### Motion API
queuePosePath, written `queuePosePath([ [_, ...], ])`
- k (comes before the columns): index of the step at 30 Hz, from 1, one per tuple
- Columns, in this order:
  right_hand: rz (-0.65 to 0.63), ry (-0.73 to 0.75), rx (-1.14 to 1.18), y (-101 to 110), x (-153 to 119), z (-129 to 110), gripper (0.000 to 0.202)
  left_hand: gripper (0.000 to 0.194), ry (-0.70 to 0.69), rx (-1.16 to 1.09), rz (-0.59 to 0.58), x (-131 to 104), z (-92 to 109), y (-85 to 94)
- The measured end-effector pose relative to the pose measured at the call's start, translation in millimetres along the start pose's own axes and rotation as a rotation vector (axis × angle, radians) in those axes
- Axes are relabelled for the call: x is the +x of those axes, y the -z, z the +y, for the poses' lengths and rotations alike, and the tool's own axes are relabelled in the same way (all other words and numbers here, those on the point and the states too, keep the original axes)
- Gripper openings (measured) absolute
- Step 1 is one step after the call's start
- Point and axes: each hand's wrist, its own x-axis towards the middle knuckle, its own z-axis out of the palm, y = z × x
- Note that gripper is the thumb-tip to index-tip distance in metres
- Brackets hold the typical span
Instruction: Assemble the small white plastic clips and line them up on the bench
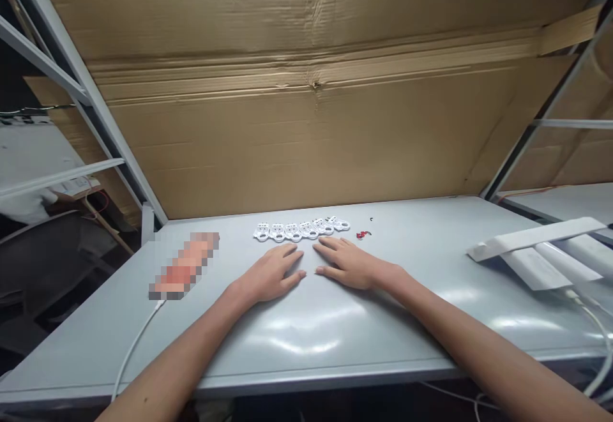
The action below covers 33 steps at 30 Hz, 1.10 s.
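My left hand (276, 273) lies flat on the grey table (407, 332), palm down with its fingers apart and nothing in it. Opposite it, my right hand (348, 263) rests the same way, its fingertips a short gap from the left ones. Just beyond both hands runs a row of several white plastic parts (292, 232), each with a round ring at the near end. The parts at the row's right end overlap at a slant. To the right of the row sits a small cluster of red and dark bits (363, 235), too small to name.
On the left lies a pixelated, blurred device (184, 265) with a white cable (136, 339). White box-like pieces (536, 265) with cables stand at the right. A cardboard wall (306, 147) closes the back, between metal shelf posts (103, 122).
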Motion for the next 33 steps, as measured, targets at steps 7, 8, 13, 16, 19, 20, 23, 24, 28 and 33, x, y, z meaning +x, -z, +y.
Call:
queuePosePath([
  [7, -0.038, -0.046, 0.009, 4, -3, -5, 0.066, 0.04, -0.055, -0.008, 0.068, 2, 1, -0.4],
  [8, -0.036, -0.038, 0.005, 5, -3, -6, 0.065, 0.038, -0.045, -0.007, 0.11, 3, -1, -0.5],
  [13, -0.026, -0.009, -0.014, 8, -4, -4, 0.06, 0.038, 0.176, 0.025, 0.388, 7, -25, 0.7],
  [16, -0.031, -0.009, -0.021, 9, -4, -3, 0.059, 0.045, 0.284, 0.059, 0.294, 6, -38, 0.6],
  [19, -0.035, -0.012, -0.009, 11, -5, -4, 0.059, 0.045, 0.372, 0.104, 0.221, 4, -39, 1.2],
  [20, -0.038, -0.011, -0.004, 12, -5, -4, 0.058, 0.042, 0.389, 0.12, 0.215, 4, -37, 2.1],
  [23, -0.038, -0.016, 0.002, 13, -6, -3, 0.057, 0.034, 0.403, 0.167, 0.212, 3, -29, 6.7],
  [24, -0.035, -0.016, 0.008, 14, -7, -2, 0.056, 0.032, 0.411, 0.178, 0.218, 2, -26, 8.4],
  [28, -0.012, 0.011, 0.075, 19, -9, 4, 0.05, 0.031, 0.43, 0.186, 0.304, 2, -24, 12.3],
  [33, 0.17, -0.168, 0.095, 32, -11, 21, 0.048, 0.039, 0.376, 0.182, 0.357, 2, -36, 7.7],
])
